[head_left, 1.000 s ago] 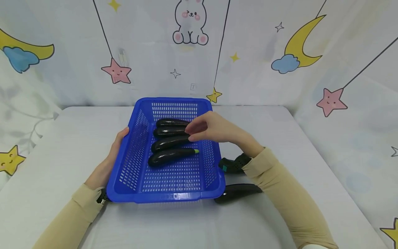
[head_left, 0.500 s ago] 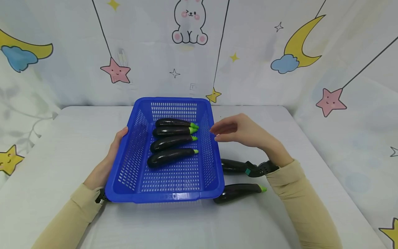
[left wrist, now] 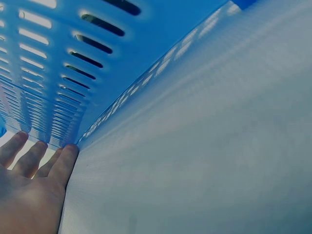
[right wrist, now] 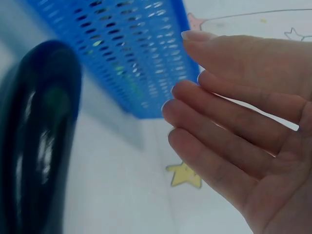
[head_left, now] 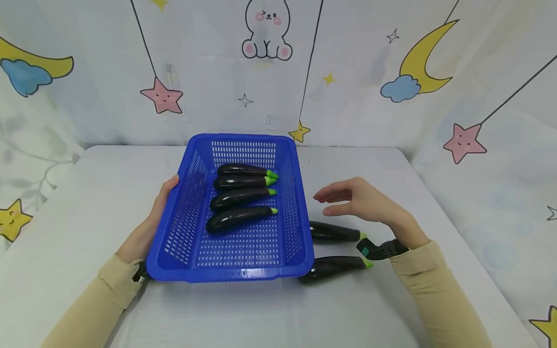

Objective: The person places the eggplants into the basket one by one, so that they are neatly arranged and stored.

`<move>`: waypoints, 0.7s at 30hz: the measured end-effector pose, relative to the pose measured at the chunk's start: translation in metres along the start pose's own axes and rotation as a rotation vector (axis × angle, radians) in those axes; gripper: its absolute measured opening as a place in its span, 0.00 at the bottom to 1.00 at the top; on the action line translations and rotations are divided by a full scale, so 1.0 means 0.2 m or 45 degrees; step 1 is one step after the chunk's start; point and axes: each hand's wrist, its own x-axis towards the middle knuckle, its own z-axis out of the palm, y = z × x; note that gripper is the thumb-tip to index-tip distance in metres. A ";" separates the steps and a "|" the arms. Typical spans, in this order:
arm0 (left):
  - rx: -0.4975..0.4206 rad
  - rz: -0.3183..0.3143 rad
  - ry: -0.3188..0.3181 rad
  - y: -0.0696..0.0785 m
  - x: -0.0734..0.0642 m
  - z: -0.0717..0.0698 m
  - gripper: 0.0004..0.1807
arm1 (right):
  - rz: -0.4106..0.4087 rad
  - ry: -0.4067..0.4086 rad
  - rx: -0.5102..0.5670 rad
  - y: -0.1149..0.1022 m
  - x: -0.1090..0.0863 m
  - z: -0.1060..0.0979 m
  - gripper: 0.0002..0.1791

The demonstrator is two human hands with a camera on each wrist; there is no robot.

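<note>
My left hand (head_left: 150, 224) rests against the left side of a blue plastic basket (head_left: 230, 274). One fingertip reaches its rim, and in the left wrist view straight fingers (left wrist: 65, 163) touch the slotted wall. Inside the basket lie several dark eggplants with green stem ends, the nearest eggplant (head_left: 237, 220) apart from the others. To the basket's right my right hand (head_left: 363, 199) hovers with nothing in it, fingers loosely bent and thumb apart. Just below it on the table is an eggplant (head_left: 332, 233), large in the right wrist view; a second eggplant (head_left: 332, 268) lies nearer me. The basket hides their left ends.
A white cloth covers the table (head_left: 226, 319). Behind it hangs a pale curtain (head_left: 209, 72) printed with stars, moons and a bunny. The basket's right wall (right wrist: 131, 53) stands close beside the loose eggplants.
My right hand has drawn back from over the basket, rightward and toward me, to above the loose eggplants. The left hand and the basket have stayed nearly still.
</note>
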 end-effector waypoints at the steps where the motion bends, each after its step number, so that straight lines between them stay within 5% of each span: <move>1: 0.001 0.007 -0.001 0.00 0.00 0.00 0.45 | -0.002 -0.005 0.003 0.02 0.00 0.00 0.21; 21: -0.017 0.019 -0.019 0.00 0.01 -0.01 0.45 | 0.008 -0.202 0.120 0.26 -0.03 0.06 0.27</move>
